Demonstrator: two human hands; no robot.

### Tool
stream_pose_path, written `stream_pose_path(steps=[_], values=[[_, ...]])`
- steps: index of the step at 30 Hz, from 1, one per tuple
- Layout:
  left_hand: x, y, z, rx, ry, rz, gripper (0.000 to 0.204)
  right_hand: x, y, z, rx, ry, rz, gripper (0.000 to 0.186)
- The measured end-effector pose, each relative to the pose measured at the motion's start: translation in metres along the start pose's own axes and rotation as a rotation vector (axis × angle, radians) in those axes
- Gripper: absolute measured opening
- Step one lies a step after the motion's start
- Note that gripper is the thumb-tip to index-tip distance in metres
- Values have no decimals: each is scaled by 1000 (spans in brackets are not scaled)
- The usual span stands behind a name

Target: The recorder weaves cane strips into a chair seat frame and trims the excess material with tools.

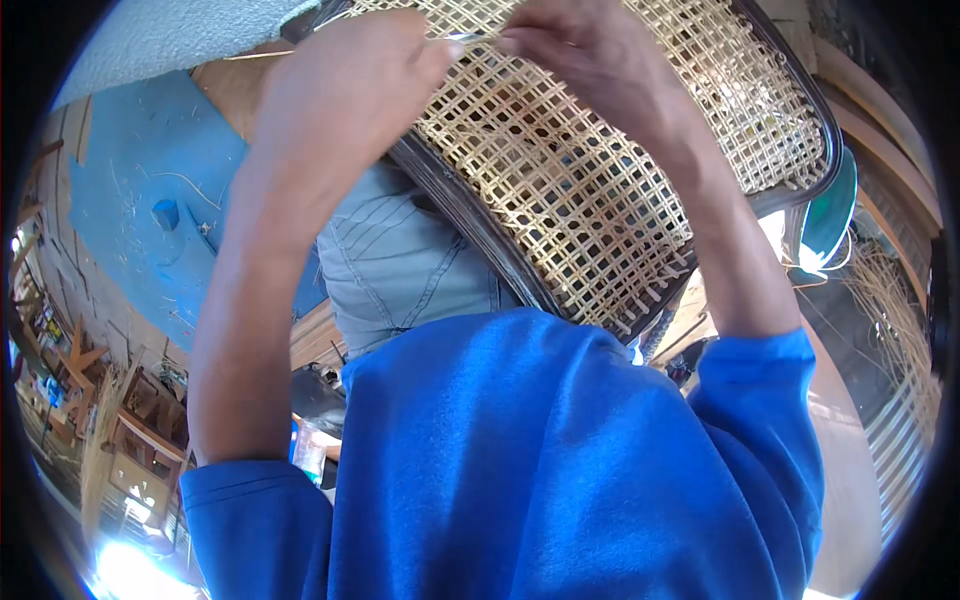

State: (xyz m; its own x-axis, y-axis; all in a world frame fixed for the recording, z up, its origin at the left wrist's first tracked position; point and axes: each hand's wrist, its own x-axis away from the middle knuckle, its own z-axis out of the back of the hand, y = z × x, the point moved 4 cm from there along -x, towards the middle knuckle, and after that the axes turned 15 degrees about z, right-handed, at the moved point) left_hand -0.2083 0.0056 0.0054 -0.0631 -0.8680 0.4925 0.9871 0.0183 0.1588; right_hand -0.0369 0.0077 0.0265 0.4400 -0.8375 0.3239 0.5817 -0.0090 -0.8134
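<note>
A woven cane panel [560, 200] in a dark wooden frame [450, 195] lies across my lap at the top and right. Over its upper left edge my left hand [375, 75] is closed, thumb and finger pinched on a thin pale cane strand [250, 57] that trails off to the left. My right hand [575, 55] is a short way to the right on the weave, fingers pinched on the same strand between the two hands. The fingertips are small and slightly blurred.
A blue mat [150, 160] with a small blue cylinder [166, 213] lies at the left, below a grey textured cloth [170, 40]. Bundled cane strands [880, 310] hang at the right beside a green oval object [835, 200]. Wooden chair parts [150, 440] stand at the lower left.
</note>
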Motion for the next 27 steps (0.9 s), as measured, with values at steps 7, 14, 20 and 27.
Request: stream_pose_path(steps=[7,14,20,27], values=[[-24,55,-36,-61,-151,-239,26,2,49,11,335,-143,-330,19],[-31,76,-30,11,-243,-177,26,-21,62,0,810,-442,-366,23],[-2,74,-49,-37,-116,-166,22,-8,41,8,563,-259,-171,22],[-12,61,-43,-605,-128,-363,26,15,51,2,-533,368,-450,29]])
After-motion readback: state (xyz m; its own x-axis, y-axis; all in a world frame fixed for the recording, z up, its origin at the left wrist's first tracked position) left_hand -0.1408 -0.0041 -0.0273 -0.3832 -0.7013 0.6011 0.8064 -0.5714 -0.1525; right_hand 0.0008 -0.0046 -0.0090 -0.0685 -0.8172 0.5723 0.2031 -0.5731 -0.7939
